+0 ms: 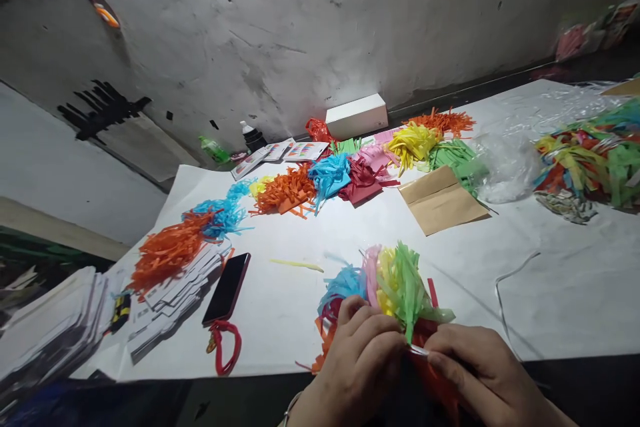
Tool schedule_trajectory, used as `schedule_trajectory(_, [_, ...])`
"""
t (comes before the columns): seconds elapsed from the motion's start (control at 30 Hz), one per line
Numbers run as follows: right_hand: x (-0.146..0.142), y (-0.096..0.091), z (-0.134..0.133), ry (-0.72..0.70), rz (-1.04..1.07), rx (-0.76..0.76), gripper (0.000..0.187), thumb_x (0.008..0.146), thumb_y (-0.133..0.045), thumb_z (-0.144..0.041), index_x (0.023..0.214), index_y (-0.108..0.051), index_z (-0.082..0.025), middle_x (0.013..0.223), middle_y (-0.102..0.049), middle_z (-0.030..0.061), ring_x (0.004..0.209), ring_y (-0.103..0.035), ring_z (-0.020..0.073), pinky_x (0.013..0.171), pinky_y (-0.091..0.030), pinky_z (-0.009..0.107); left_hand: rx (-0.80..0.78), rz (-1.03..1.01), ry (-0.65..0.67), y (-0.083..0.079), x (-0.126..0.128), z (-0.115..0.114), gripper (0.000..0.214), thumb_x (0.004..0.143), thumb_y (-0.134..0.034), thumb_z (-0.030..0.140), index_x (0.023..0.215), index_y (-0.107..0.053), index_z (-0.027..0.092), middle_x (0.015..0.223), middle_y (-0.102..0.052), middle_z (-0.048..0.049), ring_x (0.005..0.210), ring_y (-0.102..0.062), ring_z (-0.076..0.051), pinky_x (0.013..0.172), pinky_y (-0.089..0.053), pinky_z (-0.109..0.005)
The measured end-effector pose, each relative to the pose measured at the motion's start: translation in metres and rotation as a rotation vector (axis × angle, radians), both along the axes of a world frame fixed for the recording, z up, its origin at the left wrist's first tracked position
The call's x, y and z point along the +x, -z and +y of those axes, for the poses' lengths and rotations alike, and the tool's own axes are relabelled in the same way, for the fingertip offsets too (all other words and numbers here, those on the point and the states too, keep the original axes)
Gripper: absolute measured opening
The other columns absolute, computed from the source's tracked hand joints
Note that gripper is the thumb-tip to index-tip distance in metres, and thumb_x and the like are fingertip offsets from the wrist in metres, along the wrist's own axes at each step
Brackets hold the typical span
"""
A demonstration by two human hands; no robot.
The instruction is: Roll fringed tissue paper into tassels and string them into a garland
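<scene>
At the near edge of the table, a bundle of fringed tissue-paper tassels (387,283) in blue, pink, yellow, green, orange and red lies in front of me. Curled fingers of my left hand (363,353) close over the near side of the bundle. My right hand (475,363) pinches a thin, shiny whitish strip (418,350) between thumb and forefinger, right beside the left fingertips. The strip looks like clear plastic, perhaps a bag's edge; I cannot tell. Both palms and the lower part of the bundle are hidden.
Tassel piles (290,190) line the back of the white-covered table (280,307). A brown envelope (445,200), clear plastic bags (507,167) and filled bundles (585,160) are to the right. Leftward are a phone (227,288) with red strap and stacked printed cards (173,300). A white box (357,117) stands behind.
</scene>
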State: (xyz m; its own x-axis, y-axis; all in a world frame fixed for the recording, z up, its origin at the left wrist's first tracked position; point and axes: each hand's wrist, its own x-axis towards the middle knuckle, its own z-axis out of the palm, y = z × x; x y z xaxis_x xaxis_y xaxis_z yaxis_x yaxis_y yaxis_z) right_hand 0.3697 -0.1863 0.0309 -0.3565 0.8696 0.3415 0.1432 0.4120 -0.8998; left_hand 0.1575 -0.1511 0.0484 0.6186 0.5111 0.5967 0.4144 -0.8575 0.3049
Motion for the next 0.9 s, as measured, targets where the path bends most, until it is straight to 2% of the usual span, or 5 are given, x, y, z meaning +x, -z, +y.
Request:
schedule_trajectory(0.1, [-0.001, 0.001, -0.001, -0.014, 0.034, -0.045, 0.024, 0.102, -0.048, -0.027, 0.083, -0.062, -0.022, 0.073, -0.066, -0.0016, 0.066, -0.061, 0.0108, 0.062, -0.044, 0.019, -0.015, 0.123, 0.024, -0.002, -0.002, 0.001, 0.026, 0.102, -0.047, 0.011, 0.123, -0.059, 0.020, 0.092, -0.069, -0.0027, 0.083, -0.058, -0.017, 0.094, -0.037, -0.039])
schedule_trajectory(0.4, [0.003, 0.004, -0.005, 0.030, 0.076, -0.189, 0.037, 0.101, -0.051, -0.041, 0.072, -0.061, -0.020, 0.066, -0.062, -0.0017, 0.061, -0.057, 0.0115, 0.058, -0.042, 0.020, -0.044, 0.190, 0.022, -0.006, 0.001, 0.008, 0.019, 0.103, -0.046, 0.013, 0.102, -0.063, 0.021, 0.102, -0.071, -0.0033, 0.104, -0.063, -0.018, 0.116, -0.031, -0.047])
schedule_trajectory(0.53, [0.009, 0.006, -0.006, -0.010, 0.041, -0.214, 0.036, 0.103, -0.050, -0.039, 0.075, -0.063, -0.020, 0.070, -0.066, -0.0007, 0.065, -0.061, 0.0123, 0.062, -0.045, 0.020, -0.104, 0.144, 0.150, -0.004, -0.007, 0.012, 0.020, 0.106, -0.040, 0.017, 0.104, -0.060, 0.017, 0.090, -0.072, -0.0066, 0.090, -0.065, -0.018, 0.093, -0.053, -0.035])
schedule_trajectory(0.77, [-0.002, 0.003, 0.001, 0.100, -0.150, 0.248, 0.045, 0.089, -0.070, -0.051, 0.118, -0.062, -0.018, 0.088, -0.073, 0.0048, 0.072, -0.069, 0.0180, 0.064, -0.052, 0.025, -0.105, 0.207, 0.237, -0.035, -0.003, -0.005, 0.020, 0.105, -0.044, 0.017, 0.117, -0.059, 0.016, 0.094, -0.074, -0.0089, 0.087, -0.068, -0.019, 0.085, -0.057, -0.033])
schedule_trajectory(0.9, [-0.018, 0.001, 0.007, -0.044, -0.102, 0.268, 0.030, 0.104, -0.041, -0.040, 0.095, -0.063, -0.020, 0.086, -0.071, 0.0057, 0.076, -0.069, 0.0171, 0.064, -0.049, 0.025, -0.197, 0.052, 0.219, -0.029, 0.008, -0.014, 0.034, 0.103, -0.052, 0.022, 0.136, -0.050, 0.023, 0.108, -0.070, -0.0100, 0.099, -0.069, -0.021, 0.088, -0.059, -0.031])
